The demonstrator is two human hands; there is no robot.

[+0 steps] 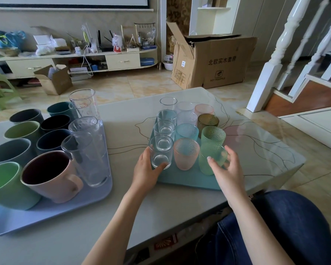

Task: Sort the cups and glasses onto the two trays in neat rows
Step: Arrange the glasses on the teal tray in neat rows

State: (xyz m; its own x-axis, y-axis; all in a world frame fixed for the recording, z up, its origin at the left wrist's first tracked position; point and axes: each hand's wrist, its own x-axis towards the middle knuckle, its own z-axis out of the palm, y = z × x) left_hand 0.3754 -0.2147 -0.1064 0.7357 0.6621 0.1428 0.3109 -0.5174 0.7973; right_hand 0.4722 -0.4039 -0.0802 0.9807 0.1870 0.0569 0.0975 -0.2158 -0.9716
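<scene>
Glasses stood in three rows on the teal tray (189, 181), right of centre on the table (122, 119), while mugs (52, 175) and taller clear tumblers (88, 157) filled the lilac tray (46, 211) at the left. The left hand (146, 172) was curled around the base of the nearest clear glass (161, 152), thumb across its front and fingers behind, in contact with the wall. The right hand (225, 169) was spread open around the front green glass (211, 159); whether its fingertips actually pressed the glass could not be settled from this angle, as the tinted wall blurred the contact. The pink glass (186, 153) stood between the two, almost touching each neighbour. The clear glass was judged rigid, brittle and smooth-walled, hence slippery in a bare grip and liable to chip if knocked against the next one; its thick base suggested most of the weight sat low. The frosted, dimpled glasses were judged to offer better friction. A hold low to mid-wall, thumb opposed to fingers, appeared soundest, with the rim left free. Because the rows were tightly packed, any straightening was judged better done by small slides along the tray, or by lifting straight up, than by tilting.
</scene>
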